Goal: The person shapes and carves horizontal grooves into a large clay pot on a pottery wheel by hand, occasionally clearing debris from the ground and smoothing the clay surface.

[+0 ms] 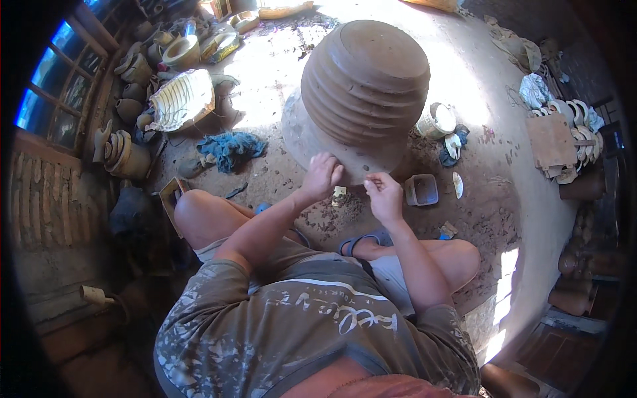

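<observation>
White lettering (367,323) is running across the chest of the brown shirt (302,345), appearing upside down from the head view. Big looping script is making up most of it, smaller capitals (325,290) are sitting in a short row beside the script, and folds in the cloth are bending some of the letters

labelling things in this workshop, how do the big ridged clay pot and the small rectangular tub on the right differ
Size: the ridged clay pot looks far larger than the rectangular tub. Shape: the pot is round with raised bands around its side, while the tub has four sides with rounded corners. Top: the pot shows a closed, flat top; the tub is open upward. Both sit in front of the person.
</observation>
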Demonstrator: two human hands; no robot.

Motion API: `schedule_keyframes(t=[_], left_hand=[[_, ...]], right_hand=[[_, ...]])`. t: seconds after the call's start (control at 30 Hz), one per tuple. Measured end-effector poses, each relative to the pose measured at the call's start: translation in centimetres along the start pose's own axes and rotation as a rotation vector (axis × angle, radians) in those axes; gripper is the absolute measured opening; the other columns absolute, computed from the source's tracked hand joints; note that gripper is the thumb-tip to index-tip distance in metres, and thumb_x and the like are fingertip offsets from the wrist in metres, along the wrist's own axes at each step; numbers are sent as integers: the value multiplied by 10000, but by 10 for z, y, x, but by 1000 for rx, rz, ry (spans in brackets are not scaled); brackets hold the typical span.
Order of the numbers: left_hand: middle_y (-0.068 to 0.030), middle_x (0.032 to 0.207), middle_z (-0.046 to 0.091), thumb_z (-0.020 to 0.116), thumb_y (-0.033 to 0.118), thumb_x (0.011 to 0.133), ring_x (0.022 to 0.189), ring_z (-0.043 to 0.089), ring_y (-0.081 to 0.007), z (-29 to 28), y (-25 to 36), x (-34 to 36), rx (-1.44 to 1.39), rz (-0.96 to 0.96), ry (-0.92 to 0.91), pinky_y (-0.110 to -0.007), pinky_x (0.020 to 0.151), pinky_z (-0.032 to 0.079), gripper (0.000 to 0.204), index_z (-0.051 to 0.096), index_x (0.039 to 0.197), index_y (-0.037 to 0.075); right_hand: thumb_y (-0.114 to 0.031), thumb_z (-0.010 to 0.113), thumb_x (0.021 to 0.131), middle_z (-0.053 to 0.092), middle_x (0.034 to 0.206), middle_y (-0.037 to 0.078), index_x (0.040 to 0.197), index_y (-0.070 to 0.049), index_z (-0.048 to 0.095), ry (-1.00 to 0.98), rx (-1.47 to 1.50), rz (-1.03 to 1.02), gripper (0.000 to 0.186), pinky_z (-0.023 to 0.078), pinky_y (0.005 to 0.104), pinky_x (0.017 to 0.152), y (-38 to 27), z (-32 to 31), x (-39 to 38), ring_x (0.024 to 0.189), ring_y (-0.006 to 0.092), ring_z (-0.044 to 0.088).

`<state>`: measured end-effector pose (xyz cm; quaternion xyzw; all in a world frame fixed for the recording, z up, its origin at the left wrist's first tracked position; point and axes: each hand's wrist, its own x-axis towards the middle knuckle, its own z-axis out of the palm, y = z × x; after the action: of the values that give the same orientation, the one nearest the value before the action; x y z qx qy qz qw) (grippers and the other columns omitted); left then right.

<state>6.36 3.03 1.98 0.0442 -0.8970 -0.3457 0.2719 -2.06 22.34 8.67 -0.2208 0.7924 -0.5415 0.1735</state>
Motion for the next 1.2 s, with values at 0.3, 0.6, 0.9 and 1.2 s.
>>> schedule_keyframes(t=[0.3,0.6,0.9,1.2], left_hand=[[-155,1045,588,602,297,979,1015,567,-354,-17,-30,8,227,-18,-53,-466,912,446,274,640,1012,27],[-242,1315,547,588,271,1024,1231,543,-444,-39,-64,46,340,-159,-37,-523,1110,407,372,595,1217,-47],[-212,1407,588,590,289,1044,1439,468,-371,2,-8,4,243,-112,-60,-531,1212,337,409,566,1300,-29],[-183,1391,606,546,318,1070,1415,496,-360,-1,-7,6,247,-101,-55,-490,1179,357,378,617,1245,-10]], right_hand=[[-135,742,985,761,855,88,1019,26,747,12,-56,11,165,562,282,707,-26,-40,-33,767,104,695],[-76,649,1039,767,987,120,1174,54,699,72,203,-76,194,612,289,769,-35,-30,-50,846,142,731],[-101,734,967,744,877,122,1023,5,730,160,-196,-294,120,577,360,735,-46,-49,-49,770,277,721],[-84,759,946,748,985,135,1035,10,746,206,-119,-230,130,579,325,730,-54,-61,-30,815,227,734]])
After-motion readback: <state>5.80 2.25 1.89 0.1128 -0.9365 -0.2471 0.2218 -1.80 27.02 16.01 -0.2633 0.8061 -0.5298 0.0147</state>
